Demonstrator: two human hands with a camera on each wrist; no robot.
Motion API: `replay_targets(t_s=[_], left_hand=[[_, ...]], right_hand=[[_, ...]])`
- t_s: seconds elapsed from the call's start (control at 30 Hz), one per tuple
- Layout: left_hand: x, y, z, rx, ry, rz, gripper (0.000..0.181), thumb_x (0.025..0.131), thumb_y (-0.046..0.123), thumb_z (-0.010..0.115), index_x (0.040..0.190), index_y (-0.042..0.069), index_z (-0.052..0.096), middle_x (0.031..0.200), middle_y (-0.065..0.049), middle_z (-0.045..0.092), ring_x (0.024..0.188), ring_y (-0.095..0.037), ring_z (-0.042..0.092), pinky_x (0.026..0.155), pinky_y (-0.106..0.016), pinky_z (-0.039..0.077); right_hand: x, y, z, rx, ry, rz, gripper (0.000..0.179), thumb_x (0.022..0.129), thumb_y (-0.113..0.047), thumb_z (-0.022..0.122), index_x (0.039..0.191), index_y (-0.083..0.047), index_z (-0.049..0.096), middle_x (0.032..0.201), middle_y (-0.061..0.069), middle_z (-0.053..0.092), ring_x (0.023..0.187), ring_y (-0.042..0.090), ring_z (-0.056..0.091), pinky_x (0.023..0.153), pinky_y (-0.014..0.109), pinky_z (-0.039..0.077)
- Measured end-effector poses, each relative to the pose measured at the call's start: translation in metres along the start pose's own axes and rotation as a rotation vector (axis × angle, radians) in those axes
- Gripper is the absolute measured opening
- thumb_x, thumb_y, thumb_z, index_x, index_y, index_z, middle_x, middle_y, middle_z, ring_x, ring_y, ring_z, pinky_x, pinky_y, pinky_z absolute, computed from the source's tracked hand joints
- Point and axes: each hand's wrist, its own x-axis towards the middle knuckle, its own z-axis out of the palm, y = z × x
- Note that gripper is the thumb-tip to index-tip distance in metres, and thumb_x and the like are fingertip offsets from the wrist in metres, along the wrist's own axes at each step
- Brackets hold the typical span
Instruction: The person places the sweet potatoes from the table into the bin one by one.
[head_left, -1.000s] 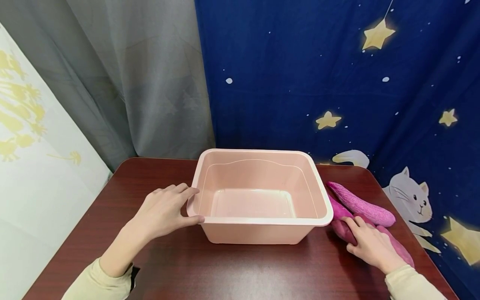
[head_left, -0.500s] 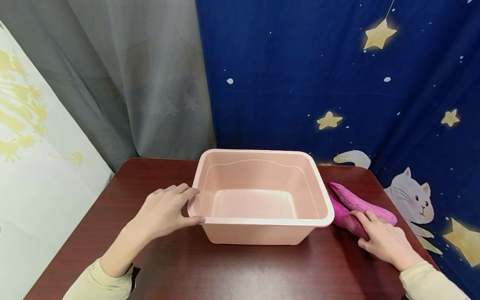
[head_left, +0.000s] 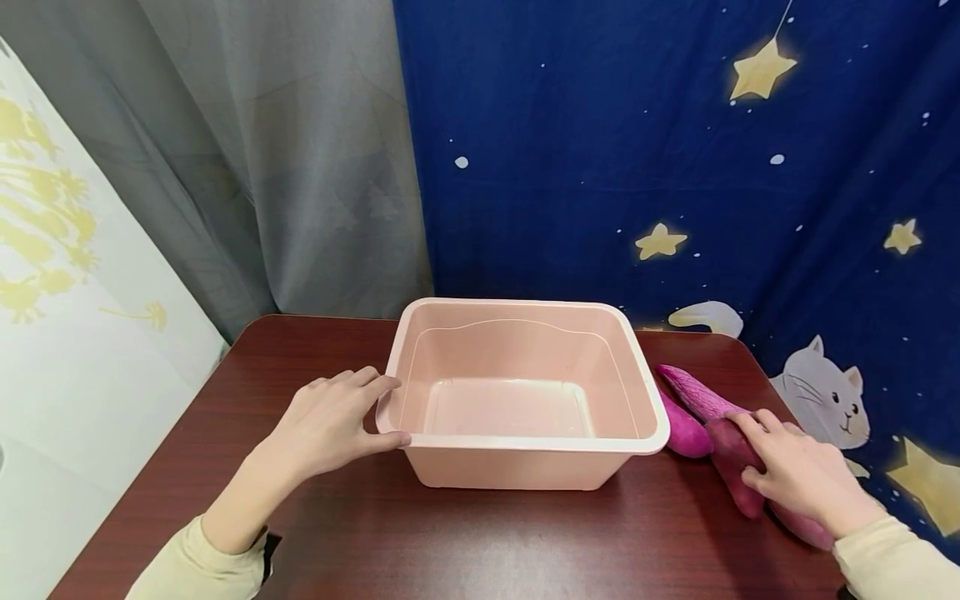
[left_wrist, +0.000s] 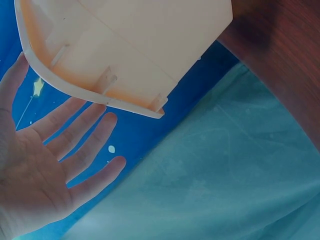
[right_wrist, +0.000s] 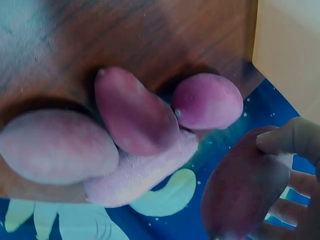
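My right hand (head_left: pixel 795 467) holds a dark reddish sweet potato (right_wrist: pixel 245 185), its thumb on one side and fingers behind. Below it on the table lie a second reddish sweet potato (right_wrist: pixel 135 112), a paler sweet potato (right_wrist: pixel 57 145), a bright magenta root (right_wrist: pixel 207 100) and a long pink tapering root (head_left: pixel 693 390). In the head view, the hand partly covers this group. My left hand (head_left: pixel 330 425) touches the left end of a pale pink plastic basin (head_left: pixel 517 468), thumb at the near corner of the rim. In the left wrist view its fingers are spread and nearly straight.
The basin stands on a dark red-brown table (head_left: pixel 480 550), with nothing visible inside. Behind the table hang a grey curtain (head_left: pixel 330 167) and a blue star-patterned curtain (head_left: pixel 570 167). A white patterned panel (head_left: pixel 90 333) stands at the left.
My right hand has shifted rightwards from near the basin, with a dark sweet potato in its fingers. The rounded end of the magenta root is uncovered now. Left hand and basin stay put.
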Motion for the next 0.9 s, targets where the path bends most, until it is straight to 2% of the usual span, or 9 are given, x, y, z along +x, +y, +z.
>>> replay_targets(t_s=[0.27, 0.53, 0.77, 0.9], left_hand=[[0.0, -0.001, 0.0, -0.002, -0.002, 0.001, 0.061, 0.064, 0.056, 0.065, 0.106, 0.013, 0.059, 0.084, 0.004, 0.054, 0.068, -0.016, 0.053, 0.054, -0.033, 0.04], [0.0, 0.0, -0.001, -0.006, 0.0, 0.004, 0.059, 0.065, 0.056, 0.065, 0.106, 0.013, 0.059, 0.084, 0.004, 0.054, 0.067, -0.016, 0.052, 0.053, -0.032, 0.04], [-0.001, 0.0, -0.001, -0.008, 0.006, 0.01, 0.059, 0.065, 0.056, 0.065, 0.105, 0.012, 0.059, 0.083, 0.004, 0.054, 0.066, -0.016, 0.052, 0.052, -0.032, 0.039], [0.0, 0.0, 0.0, -0.003, 0.012, 0.009, 0.059, 0.065, 0.056, 0.065, 0.104, 0.013, 0.06, 0.083, 0.004, 0.054, 0.066, -0.015, 0.052, 0.052, -0.032, 0.039]], right_hand=[[0.004, 0.006, -0.022, -0.015, 0.026, 0.001, 0.064, 0.062, -0.019, 0.07, 0.119, -0.012, 0.041, 0.104, 0.013, 0.048, 0.084, 0.036, 0.053, 0.044, 0.05, 0.039], [0.01, 0.006, -0.042, -0.088, 0.106, -0.039, 0.063, 0.063, -0.023, 0.07, 0.118, -0.012, 0.043, 0.103, 0.011, 0.047, 0.085, 0.035, 0.052, 0.047, 0.055, 0.039], [0.02, 0.005, -0.055, -0.105, 0.1, -0.082, 0.064, 0.063, -0.019, 0.071, 0.119, -0.009, 0.041, 0.103, 0.012, 0.047, 0.077, 0.033, 0.053, 0.042, 0.049, 0.039], [0.026, 0.002, -0.062, -0.121, 0.146, -0.107, 0.065, 0.061, -0.017, 0.07, 0.118, -0.01, 0.042, 0.101, 0.011, 0.047, 0.072, 0.03, 0.053, 0.038, 0.045, 0.037]])
